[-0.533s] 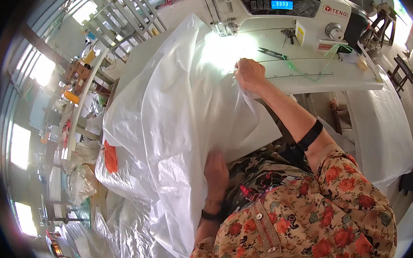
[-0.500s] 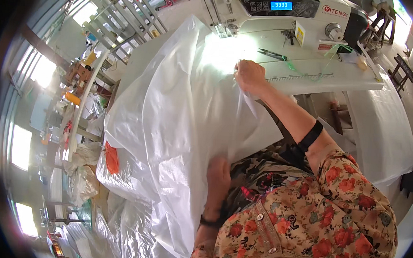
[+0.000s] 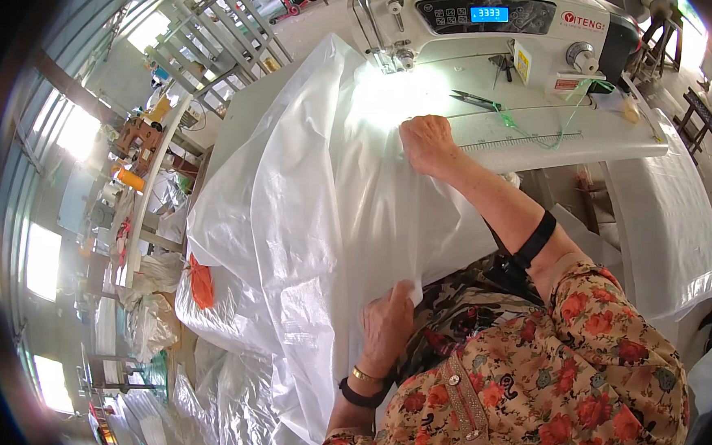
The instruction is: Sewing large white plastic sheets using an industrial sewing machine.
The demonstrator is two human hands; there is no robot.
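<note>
A large translucent white plastic sheet (image 3: pixel 291 210) drapes over the sewing machine table and down toward my lap. My right hand (image 3: pixel 427 145) is closed on it close to the brightly lit needle area, at the table's front edge. Lower down, my left hand (image 3: pixel 386 324) grips the sheet's near edge beside my lap, fingers closed. The sewing machine (image 3: pixel 465 46) stands at the far side, its presser foot (image 3: pixel 403 58) just beyond the glare that hides the stitching spot. A bracelet and a black band circle my left wrist.
Dark tweezers (image 3: pixel 476 100), small black scissors (image 3: pixel 506 66) and green thread (image 3: pixel 558 137) lie on the machine table (image 3: pixel 605 144) to the right. More plastic sheeting (image 3: pixel 670 225) hangs at right. An orange-red scrap (image 3: pixel 201 282) lies at left, near a metal rack (image 3: pixel 221 31).
My left hand has closed on the sheet's near edge and pulls up a fold; it was blurred before. My right hand has moved slightly nearer to me, still on the sheet.
</note>
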